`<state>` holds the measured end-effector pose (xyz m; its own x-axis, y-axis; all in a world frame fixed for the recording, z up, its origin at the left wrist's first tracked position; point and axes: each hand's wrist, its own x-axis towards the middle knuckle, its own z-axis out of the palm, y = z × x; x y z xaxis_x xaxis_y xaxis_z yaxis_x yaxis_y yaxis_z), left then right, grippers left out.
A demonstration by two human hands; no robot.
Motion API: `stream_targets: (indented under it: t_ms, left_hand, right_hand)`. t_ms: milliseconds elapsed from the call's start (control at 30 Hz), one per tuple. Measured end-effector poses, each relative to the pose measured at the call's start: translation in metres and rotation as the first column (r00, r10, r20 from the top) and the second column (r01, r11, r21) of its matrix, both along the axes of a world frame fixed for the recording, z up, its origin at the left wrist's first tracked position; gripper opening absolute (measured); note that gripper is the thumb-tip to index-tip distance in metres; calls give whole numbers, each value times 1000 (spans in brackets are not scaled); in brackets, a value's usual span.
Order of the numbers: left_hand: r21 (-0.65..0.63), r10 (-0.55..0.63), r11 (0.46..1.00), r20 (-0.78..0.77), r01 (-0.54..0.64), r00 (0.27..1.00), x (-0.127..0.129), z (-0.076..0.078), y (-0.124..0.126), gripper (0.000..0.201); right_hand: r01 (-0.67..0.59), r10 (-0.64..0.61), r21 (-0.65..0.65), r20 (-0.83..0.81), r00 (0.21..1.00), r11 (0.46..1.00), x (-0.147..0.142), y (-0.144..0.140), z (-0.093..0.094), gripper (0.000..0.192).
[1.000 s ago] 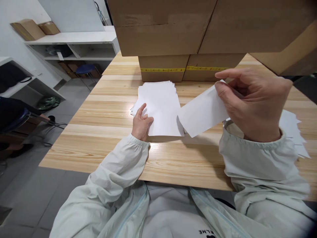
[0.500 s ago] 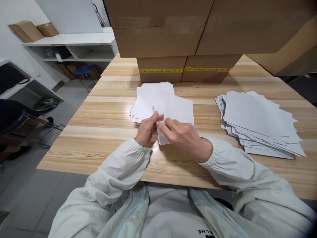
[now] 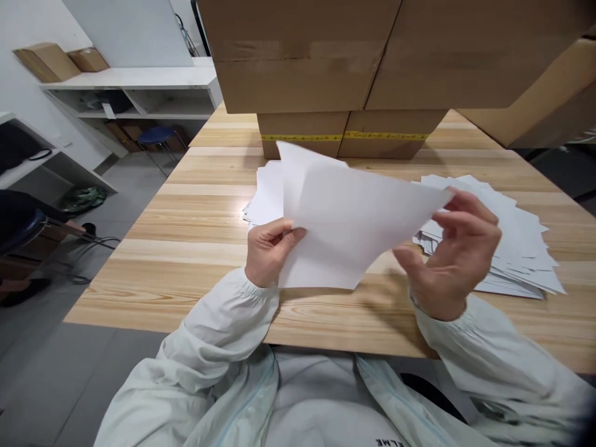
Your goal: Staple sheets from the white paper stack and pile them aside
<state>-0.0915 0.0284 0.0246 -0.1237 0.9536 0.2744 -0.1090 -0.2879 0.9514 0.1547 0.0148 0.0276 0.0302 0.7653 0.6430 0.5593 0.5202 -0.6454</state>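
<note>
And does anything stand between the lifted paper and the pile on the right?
Yes: in this view, the right hand is partly between them, at the right end of the paper, covering some of the pile. No other obstacle shows.

We see a blank white sheet [image 3: 358, 217], tilted and raised over the table [image 3: 158, 267], near its front edge. It bows softly toward its right corner. A white panel [image 3: 292, 180] rises behind its upper left; fold or separate sheet, we cannot tell.
</note>
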Motion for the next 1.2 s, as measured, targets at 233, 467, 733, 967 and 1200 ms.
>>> stream_targets:
  t_ms: [233, 467, 733, 967, 1200]
  left_hand:
    - [35, -203, 978, -79, 206, 976, 14, -10, -21, 16]
    - [-75, -184, 980, 27, 186, 982, 18, -20, -23, 28]
    - [-226, -92, 964, 207, 139, 974, 19, -21, -14, 58]
    - [-215, -158, 950, 301, 228, 940, 23, -31, -13, 46]
    - [-361, -111, 903, 327, 233, 938, 23, -26, -11, 54]
  right_hand:
    - [-360, 158, -340, -499, 852, 869, 22, 3, -46, 61]
    - [-203, 72, -286, -408, 910, 937, 11, -9, -43, 21]
    - [-262, 198, -233, -264, 944, 937, 4, -9, -45, 8]
    - [-210, 169, -321, -152, 974, 924, -1, -13, -41, 23]
    - [55, -72, -267, -52, 996, 962, 4, -10, -49, 42]
